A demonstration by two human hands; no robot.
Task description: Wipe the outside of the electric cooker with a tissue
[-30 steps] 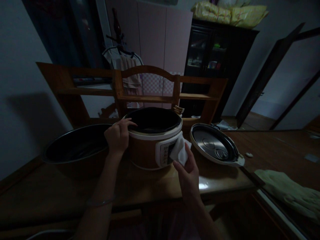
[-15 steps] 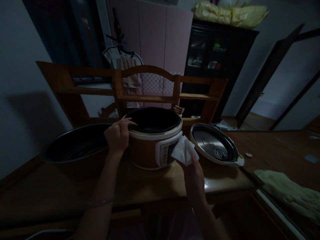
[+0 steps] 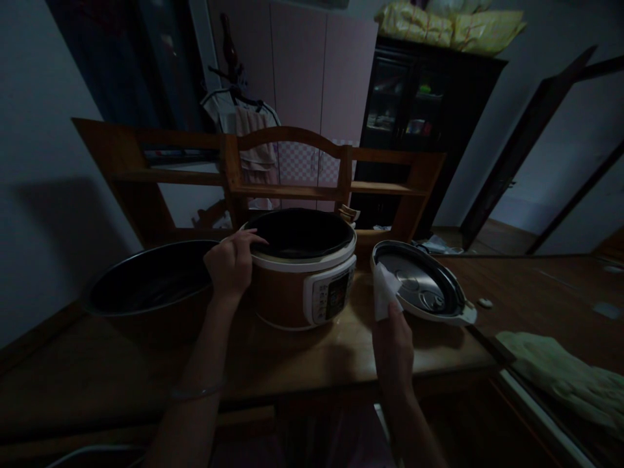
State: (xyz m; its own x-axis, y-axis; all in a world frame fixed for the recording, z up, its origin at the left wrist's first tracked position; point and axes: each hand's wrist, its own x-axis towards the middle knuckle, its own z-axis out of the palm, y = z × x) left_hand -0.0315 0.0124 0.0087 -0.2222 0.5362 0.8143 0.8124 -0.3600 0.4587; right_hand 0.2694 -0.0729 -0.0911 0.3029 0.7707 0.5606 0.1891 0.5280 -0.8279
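An orange and white electric cooker (image 3: pixel 302 273) stands open on the wooden table (image 3: pixel 292 357), its dark inner pot showing. My left hand (image 3: pixel 229 263) grips the cooker's left rim, fingers curled over the edge. My right hand (image 3: pixel 392 344) pinches a white cloth (image 3: pixel 385 289) and holds it up between the cooker and the detached lid (image 3: pixel 422 283). The lid lies upside down to the right, its shiny metal inside facing up. The cloth hangs just in front of the lid's left edge, apart from the cooker's control panel (image 3: pixel 334 296).
A large dark metal basin (image 3: pixel 146 286) sits left of the cooker. A wooden shelf rack (image 3: pixel 287 175) stands behind it. A pale green cloth (image 3: pixel 570 377) lies at the right on a lower surface. A dark cabinet (image 3: pixel 419 123) and open door are beyond.
My right hand has carried the white cloth off the cooker's control panel and rightward toward the lid. My left hand has stayed on the rim.
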